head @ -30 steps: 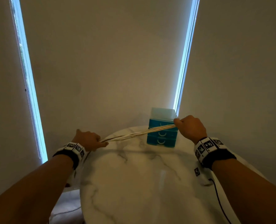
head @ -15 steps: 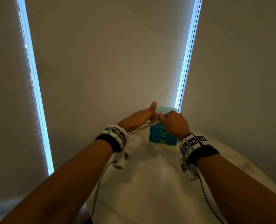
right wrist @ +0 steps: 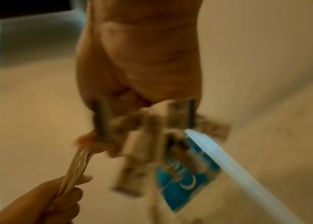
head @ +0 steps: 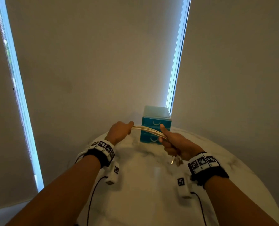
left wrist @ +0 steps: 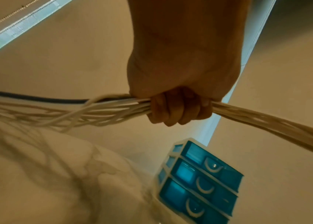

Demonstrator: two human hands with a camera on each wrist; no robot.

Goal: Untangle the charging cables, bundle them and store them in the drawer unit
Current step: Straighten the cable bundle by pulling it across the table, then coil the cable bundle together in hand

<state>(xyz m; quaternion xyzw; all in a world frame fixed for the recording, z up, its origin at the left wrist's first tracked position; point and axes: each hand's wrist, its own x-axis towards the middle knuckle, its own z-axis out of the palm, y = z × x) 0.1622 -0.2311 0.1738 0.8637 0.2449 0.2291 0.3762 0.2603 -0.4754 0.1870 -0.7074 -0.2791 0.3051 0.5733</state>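
Several white charging cables (head: 147, 130) run as one bundle between my two hands, above the marble table (head: 143, 185). My left hand (head: 120, 132) grips the bundle in a fist (left wrist: 178, 109); loose strands (left wrist: 46, 113) trail behind it. My right hand (head: 173, 144) grips the other end, and the plugs (head: 176, 161) hang below it, blurred in the right wrist view (right wrist: 152, 136). The teal three-drawer unit (head: 156, 124) stands just behind the hands at the table's far edge, drawers shut (left wrist: 199, 181).
The round table's far edge lies right behind the drawer unit, close to the beige blinds. Bright window slits (head: 178, 54) run on both sides. Black sensor leads (head: 93, 193) hang from my wrists over the tabletop.
A second ago the hands held the cables stretched wide apart. They came together in front of the drawer unit, and now they have parted a little with a short doubled bundle between them.
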